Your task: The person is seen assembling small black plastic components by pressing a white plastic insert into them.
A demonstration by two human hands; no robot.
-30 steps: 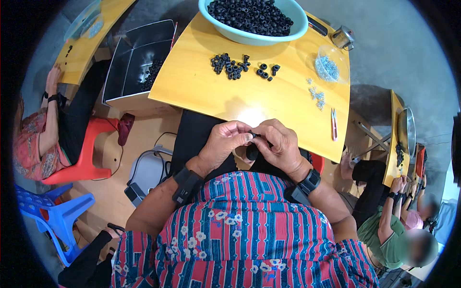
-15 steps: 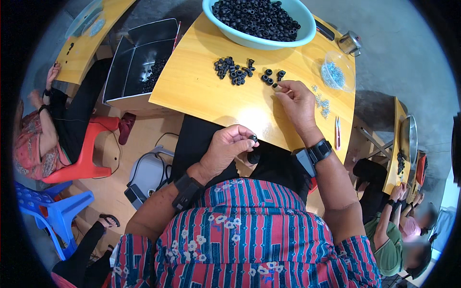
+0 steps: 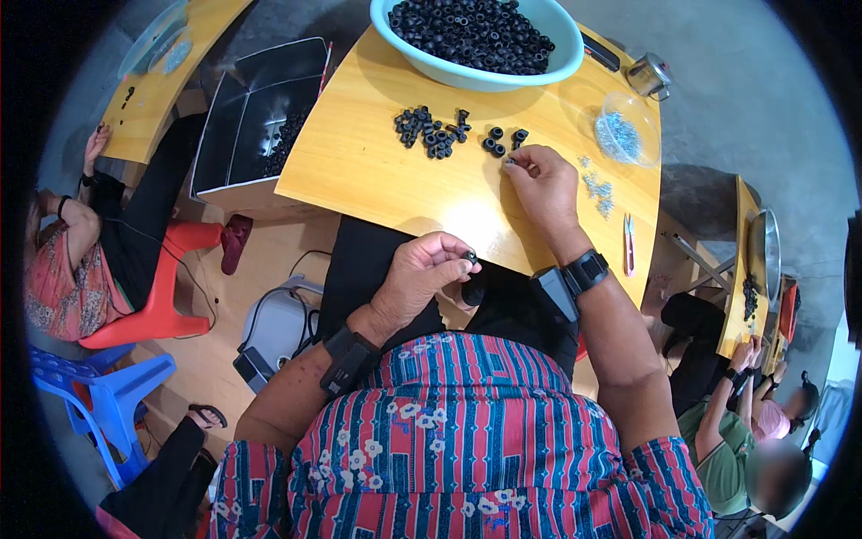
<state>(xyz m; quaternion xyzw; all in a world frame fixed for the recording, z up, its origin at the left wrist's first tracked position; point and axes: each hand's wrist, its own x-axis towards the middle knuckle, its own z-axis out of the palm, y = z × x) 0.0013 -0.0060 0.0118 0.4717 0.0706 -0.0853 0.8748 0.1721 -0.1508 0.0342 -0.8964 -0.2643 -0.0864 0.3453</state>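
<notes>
left hand [image 3: 416,272] pinches a small, round black piece [image 3: 471,257]; right hand [image 3: 546,187] (nearly closed, its hold unclear) is over the yellow wood-look table [image 3: 359,175].

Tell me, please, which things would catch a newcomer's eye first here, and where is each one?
Probably the turquoise basin first, heaped with black ring-like pieces at the far side of the yellow table. Next, the left hand, pinching a small dark piece before the near edge, and the right hand, over the table beside loose black pieces.
</notes>
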